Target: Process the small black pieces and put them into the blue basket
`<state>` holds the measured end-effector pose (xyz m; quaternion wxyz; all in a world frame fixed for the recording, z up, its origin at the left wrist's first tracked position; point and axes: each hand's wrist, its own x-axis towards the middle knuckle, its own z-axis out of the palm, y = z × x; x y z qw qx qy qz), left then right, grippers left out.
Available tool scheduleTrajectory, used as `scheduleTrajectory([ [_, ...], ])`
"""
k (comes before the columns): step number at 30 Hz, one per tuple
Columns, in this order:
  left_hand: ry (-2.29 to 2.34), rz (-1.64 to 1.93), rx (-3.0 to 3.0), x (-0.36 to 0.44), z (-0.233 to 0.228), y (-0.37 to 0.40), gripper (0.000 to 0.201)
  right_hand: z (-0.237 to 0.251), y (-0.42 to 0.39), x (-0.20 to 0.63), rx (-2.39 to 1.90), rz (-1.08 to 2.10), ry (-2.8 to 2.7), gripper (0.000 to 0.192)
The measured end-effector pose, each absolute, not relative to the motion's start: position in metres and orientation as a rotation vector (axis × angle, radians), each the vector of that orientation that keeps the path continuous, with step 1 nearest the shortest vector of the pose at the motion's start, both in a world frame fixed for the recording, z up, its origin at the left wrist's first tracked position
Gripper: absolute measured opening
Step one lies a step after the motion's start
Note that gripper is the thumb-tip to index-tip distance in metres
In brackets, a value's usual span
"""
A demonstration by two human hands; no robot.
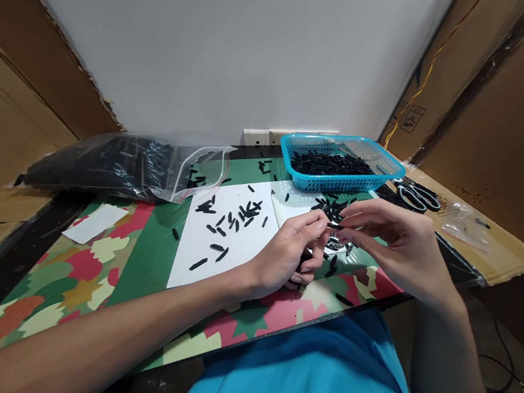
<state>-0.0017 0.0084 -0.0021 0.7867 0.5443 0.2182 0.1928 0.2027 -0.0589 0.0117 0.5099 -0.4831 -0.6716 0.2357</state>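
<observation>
- The small black piece sits pinched between the fingertips of both hands, held just above the table; it is so slim that a slight loosening of either grip would likely let it drop among the loose black pieces scattered on the white sheet, where it would be hard to tell apart.
- The left hand has its fingers closed together on the piece from the left side, and more dark pieces seem tucked under its curled fingers; those could spill if the palm opens.
- The right hand meets it from the right, thumb and forefinger clamped on the other end of the same piece, remaining fingers spread loosely.
- The piece lies right at the meeting point of the two sets of fingertips, mostly hidden by them, so its exact shape cannot be told.
- More pieces lie just behind the hands; a sweep of a wrist could knock them off the near edge.
- The blue basket full of like pieces stands near, behind the right hand, with scissors just beside it.
- An open plastic bag of dark pieces lies well apart at the far left.
</observation>
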Motion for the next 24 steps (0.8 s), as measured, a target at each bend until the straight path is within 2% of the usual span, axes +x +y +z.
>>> scheduleTrajectory([
  [8,0.494,0.417,1.164,-0.002,-0.004,0.009,0.040,0.009,-0.057,0.206,-1.165,0.543,-1.613,0.016],
  [16,0.498,0.439,1.141,-0.001,0.003,0.006,0.036,0.006,-0.053,0.206,-1.180,0.520,-1.613,0.008],
  [24,0.491,0.451,1.142,-0.001,0.000,0.008,0.034,0.006,-0.048,0.204,-1.219,0.664,-1.602,0.019],
])
